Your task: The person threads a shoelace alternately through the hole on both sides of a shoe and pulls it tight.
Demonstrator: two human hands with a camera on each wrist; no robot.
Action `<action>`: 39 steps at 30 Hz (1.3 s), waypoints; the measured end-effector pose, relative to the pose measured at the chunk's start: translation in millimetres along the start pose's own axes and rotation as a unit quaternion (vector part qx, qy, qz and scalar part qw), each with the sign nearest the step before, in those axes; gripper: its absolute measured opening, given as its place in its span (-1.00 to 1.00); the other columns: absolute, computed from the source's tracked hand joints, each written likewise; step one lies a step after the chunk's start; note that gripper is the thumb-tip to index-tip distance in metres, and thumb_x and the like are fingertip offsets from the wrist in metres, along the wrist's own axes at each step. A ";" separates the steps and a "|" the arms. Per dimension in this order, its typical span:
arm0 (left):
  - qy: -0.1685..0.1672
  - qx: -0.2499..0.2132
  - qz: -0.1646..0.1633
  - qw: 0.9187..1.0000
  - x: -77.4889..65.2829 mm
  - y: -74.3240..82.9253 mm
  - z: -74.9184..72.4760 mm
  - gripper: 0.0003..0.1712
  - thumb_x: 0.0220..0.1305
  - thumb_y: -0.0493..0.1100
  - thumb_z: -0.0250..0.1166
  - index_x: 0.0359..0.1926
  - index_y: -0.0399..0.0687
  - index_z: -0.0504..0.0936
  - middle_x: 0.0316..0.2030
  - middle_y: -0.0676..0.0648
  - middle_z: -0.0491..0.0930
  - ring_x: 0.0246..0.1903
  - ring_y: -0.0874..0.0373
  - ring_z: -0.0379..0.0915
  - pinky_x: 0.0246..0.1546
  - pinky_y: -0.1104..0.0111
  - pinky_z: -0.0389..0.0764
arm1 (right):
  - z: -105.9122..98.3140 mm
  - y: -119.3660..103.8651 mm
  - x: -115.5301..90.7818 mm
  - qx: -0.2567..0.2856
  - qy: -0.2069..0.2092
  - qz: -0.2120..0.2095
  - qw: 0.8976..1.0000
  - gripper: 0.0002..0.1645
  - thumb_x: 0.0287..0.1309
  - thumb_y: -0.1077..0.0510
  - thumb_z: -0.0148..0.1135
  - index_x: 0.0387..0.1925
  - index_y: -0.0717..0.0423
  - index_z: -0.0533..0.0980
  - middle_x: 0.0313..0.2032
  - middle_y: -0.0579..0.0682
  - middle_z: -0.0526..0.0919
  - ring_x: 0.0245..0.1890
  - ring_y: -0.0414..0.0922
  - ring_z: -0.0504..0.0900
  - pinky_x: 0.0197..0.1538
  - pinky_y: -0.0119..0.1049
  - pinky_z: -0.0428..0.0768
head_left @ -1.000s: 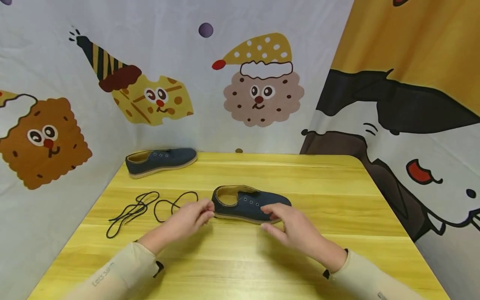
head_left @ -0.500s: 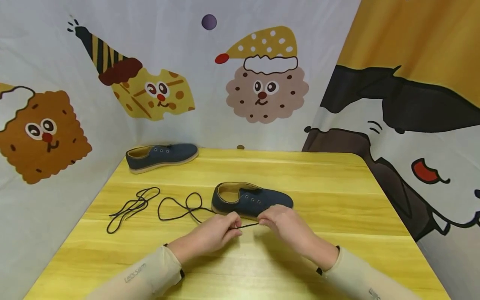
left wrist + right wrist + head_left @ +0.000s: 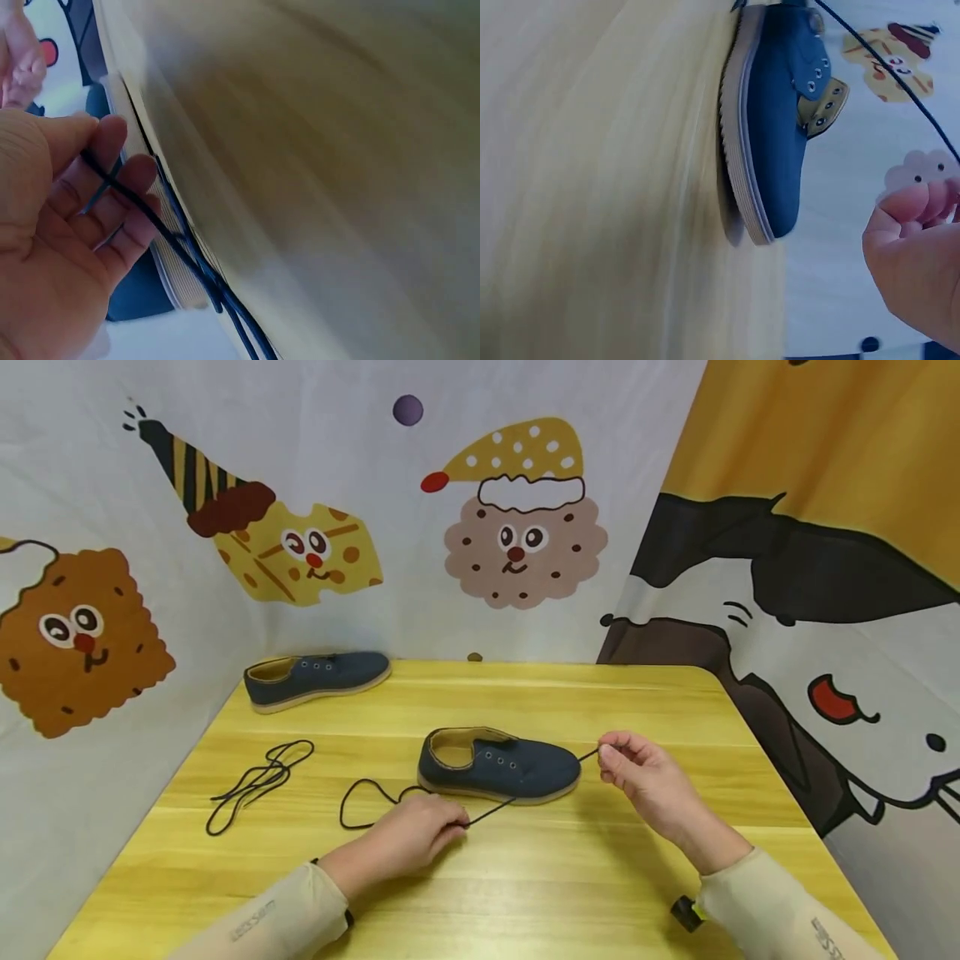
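A navy lace-up shoe (image 3: 542, 768) with tan lining and pale sole sits upright in the middle of the table, toe to the right, its visible eyelets bare. Near its front side my left hand (image 3: 411, 837) pinches a thin dark shoelace (image 3: 492, 812); the left wrist view shows that lace (image 3: 139, 201) between thumb and fingertips. Beyond the toe, my raised right hand (image 3: 651, 783) pinches another part of the lace. In the right wrist view a straight stretch of lace (image 3: 889, 71) runs to this hand. Over the dark shoe, the lace is hard to make out.
A matching navy shoe (image 3: 341, 673) stands at the table's back left corner. A second dark shoelace (image 3: 258, 781) lies loosely looped at the left. A cartoon-printed curtain (image 3: 420, 627) borders the back of the wooden table (image 3: 570, 893).
Both hands took hold of the lace near the shoe's front side. My right hand then moved right and up past the toe, drawing the lace out. The shoe stays about where it was.
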State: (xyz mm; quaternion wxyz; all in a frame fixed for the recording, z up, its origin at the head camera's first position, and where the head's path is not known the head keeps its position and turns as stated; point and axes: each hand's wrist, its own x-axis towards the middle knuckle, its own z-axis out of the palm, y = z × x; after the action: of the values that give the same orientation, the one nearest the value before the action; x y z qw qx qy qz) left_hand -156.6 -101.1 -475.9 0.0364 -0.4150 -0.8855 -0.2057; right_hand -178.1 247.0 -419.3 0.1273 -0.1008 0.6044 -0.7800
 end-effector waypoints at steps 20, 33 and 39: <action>-0.042 -0.016 0.010 0.999 13.7 22.7 13.2 -0.72 0.25 0.02 0.12 -0.08 0.05 0.51 -0.28 0.18 0.49 -0.25 0.34 0.39 -0.16 0.36 0.42 | -109.7 -97.0 1.3 0.167 0.183 -0.150 0.957 -0.63 0.15 0.22 0.08 -0.02 0.35 0.41 -0.24 0.08 0.48 -0.38 -0.08 0.37 -0.40 -0.30 0.45; 0.116 0.029 0.046 0.992 31.7 12.1 -15.6 -0.87 0.19 -0.04 0.20 -0.24 0.12 0.58 -0.32 0.22 0.47 -0.29 0.33 0.35 -0.21 0.38 0.39 | -38.1 -25.9 13.6 -0.477 0.179 -0.066 0.858 -0.68 0.02 -0.23 0.18 -0.24 -0.21 0.60 -0.33 -0.21 0.62 -0.37 -0.22 0.52 -0.44 -0.35 0.48; 0.177 0.041 -0.024 0.983 44.7 4.4 -33.4 -0.83 0.19 -0.03 0.21 -0.22 0.05 0.58 -0.28 0.14 0.50 -0.24 0.24 0.36 -0.19 0.33 0.39 | -6.7 14.7 17.6 -0.486 0.105 -0.064 0.865 -0.82 0.02 -0.12 0.24 -0.34 -0.21 0.62 -0.43 -0.26 0.60 -0.49 -0.23 0.52 -0.52 -0.33 0.48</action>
State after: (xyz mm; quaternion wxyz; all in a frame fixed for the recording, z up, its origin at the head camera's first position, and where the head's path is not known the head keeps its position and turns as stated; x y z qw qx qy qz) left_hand -186.1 -79.6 -433.5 0.2041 -0.3487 -0.8826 -0.2402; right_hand -195.7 244.1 -435.1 -0.0523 -0.1065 0.9091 -0.3994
